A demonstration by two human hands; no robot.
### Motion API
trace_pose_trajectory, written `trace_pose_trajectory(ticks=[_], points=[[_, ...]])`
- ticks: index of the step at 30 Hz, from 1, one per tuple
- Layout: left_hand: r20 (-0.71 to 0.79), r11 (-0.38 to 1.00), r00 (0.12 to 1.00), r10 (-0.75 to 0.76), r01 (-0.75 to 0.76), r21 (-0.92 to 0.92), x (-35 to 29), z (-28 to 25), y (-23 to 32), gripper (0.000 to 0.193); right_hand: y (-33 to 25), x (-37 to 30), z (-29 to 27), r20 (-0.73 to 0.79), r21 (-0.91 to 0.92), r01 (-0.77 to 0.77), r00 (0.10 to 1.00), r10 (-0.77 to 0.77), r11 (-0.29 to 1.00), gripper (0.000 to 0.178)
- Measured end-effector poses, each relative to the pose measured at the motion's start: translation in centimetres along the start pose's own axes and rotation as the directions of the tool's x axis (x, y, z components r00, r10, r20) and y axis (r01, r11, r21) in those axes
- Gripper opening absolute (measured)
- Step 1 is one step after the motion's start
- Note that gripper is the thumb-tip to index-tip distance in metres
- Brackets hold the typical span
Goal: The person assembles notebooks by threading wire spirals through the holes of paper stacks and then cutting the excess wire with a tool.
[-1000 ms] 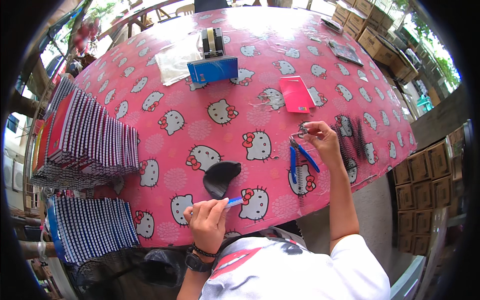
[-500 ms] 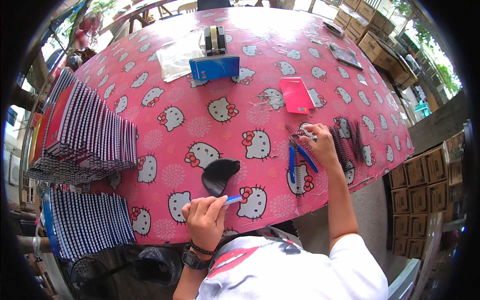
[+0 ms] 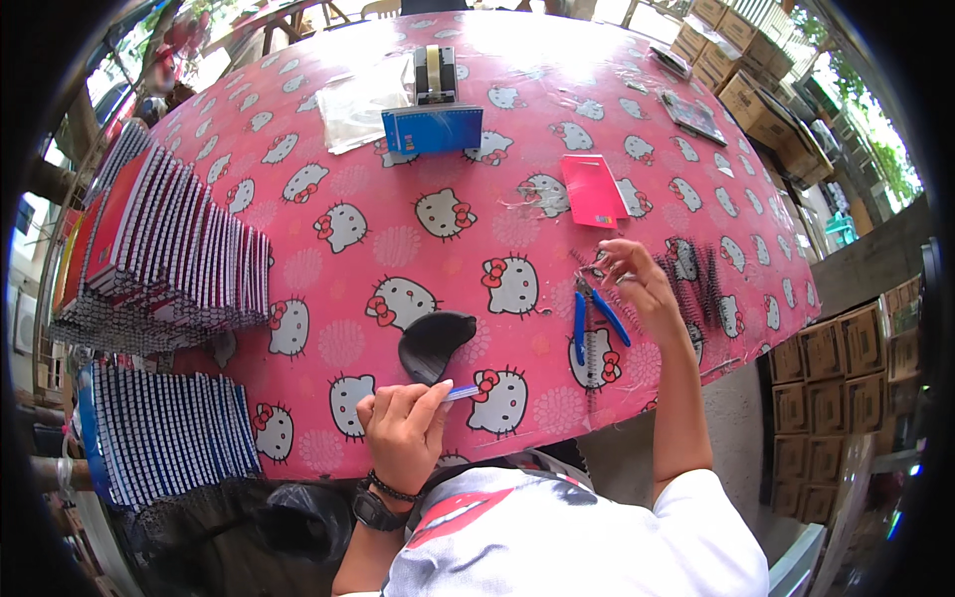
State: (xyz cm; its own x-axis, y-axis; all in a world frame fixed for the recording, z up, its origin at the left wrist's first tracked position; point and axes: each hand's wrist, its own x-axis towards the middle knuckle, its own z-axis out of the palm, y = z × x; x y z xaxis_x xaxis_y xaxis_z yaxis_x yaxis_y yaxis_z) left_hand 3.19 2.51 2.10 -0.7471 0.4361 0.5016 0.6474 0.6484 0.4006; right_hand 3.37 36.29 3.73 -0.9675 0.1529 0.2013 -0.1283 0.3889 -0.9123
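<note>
Palm down, left hand [image 3: 406, 426] pinches a thin blue piece [image 3: 461, 393]; right hand [image 3: 645, 287] curls (grip unclear) near pliers [image 3: 580, 323].

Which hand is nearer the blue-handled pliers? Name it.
Right. The right hand is close beside the pliers, at their upper right; the left hand is well off to their left, lower in the picture.

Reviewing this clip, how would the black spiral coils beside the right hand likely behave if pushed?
The black spiral coils would probably flex and spring back, being thin, open spirals. They seem light for their size, since gaps show between loops. Lying side by side, they may snag on each other or roll on the pink tablecloth.
</note>
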Motion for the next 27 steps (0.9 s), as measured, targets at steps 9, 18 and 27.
trace_pose_trajectory(ticks=[9, 18, 27], points=[[-0.005, 0.999, 1.0, 0.0, -0.001, -0.036, -0.3, -0.4, -0.9, 0.021, -3.0, -2.9, 6.7, 0.43, 0.383, -0.152, 0.902, -0.03, 0.911, 0.02], [-0.004, 0.998, 0.999, -0.045, 0.045, -0.052, -0.5, -0.6, -1.1, 0.021, -3.6, -2.6, 10.1, 0.393, 0.126, -0.012, 0.919, -0.039, 0.992, 0.024], [0.009, 0.997, 0.998, -0.057, 0.058, -0.054, -0.6, -0.8, -1.0, 0.022, -5.2, -2.1, 11.7, 0.516, 0.049, 0.095, 0.85, -0.106, 0.994, 0.018]])
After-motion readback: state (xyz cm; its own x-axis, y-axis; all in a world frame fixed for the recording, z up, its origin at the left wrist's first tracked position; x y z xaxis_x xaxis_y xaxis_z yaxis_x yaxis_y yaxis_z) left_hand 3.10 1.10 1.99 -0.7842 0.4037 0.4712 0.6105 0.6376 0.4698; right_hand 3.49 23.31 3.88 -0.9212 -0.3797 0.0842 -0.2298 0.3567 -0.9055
